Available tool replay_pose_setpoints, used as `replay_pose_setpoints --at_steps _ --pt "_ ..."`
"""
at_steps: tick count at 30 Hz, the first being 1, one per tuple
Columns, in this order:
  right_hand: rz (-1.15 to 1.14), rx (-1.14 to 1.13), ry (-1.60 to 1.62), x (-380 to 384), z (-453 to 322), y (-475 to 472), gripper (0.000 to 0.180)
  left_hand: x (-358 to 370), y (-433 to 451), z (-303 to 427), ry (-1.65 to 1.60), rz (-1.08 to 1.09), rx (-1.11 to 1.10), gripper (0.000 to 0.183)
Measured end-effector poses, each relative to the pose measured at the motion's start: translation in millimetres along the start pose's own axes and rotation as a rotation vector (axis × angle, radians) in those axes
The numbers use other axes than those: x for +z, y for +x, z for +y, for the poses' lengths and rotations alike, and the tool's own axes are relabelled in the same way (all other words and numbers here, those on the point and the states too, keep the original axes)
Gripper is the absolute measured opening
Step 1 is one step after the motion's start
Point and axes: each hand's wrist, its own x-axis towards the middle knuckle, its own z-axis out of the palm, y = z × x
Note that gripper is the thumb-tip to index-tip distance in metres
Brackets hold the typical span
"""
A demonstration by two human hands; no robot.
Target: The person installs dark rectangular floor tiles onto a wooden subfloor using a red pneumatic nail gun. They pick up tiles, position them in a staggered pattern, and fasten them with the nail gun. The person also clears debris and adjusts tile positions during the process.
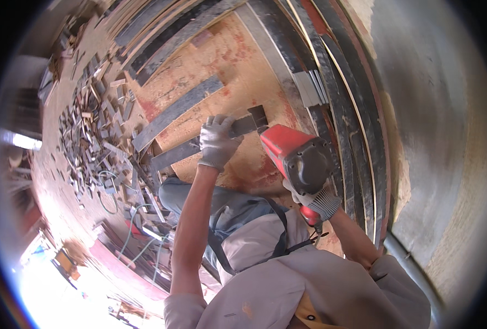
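Note:
My left hand [218, 137], in a pale work glove, lies across a dark-faced wooden strip [175, 155] and grips it. At the strip's right end sits a short dark wood block [258, 115]. My gloved right hand [309, 197] is closed around the handle of a red and black pneumatic nail gun [292, 154]. The gun's nose points at the joint of strip and block; its body partly hides whether it touches. Beyond my left hand, another dark strip [179, 111] lies flat on the stained wooden work surface [231, 53].
Long dark boards [346, 123] are stacked along the right, with grey metal strips [309, 88] on them. More boards [177, 37] lie at the far side. A heap of wood offcuts [95, 135] covers the floor at left, near a thin green hose [132, 218].

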Motion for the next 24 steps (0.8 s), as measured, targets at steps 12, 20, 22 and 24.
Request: replay_pose_setpoints --at_steps 12,20,22,24 --pt "0.092 0.083 0.163 -33.6 -136.8 8.8 0.027 -2.7 0.0 -3.4 -0.086 -0.011 -0.051 0.054" --pt "-0.024 0.196 0.268 -35.2 -138.8 22.5 0.016 3.4 -0.1 -9.7 -0.046 -0.037 -0.058 0.054" --pt "0.033 0.159 0.197 -39.9 -144.5 20.0 0.018 6.9 -1.3 -10.8 -0.045 -0.031 -0.046 0.053" --pt "0.063 0.181 0.200 -44.1 -148.5 16.5 0.020 8.3 -1.7 -11.3 -0.070 0.005 -0.038 0.053"
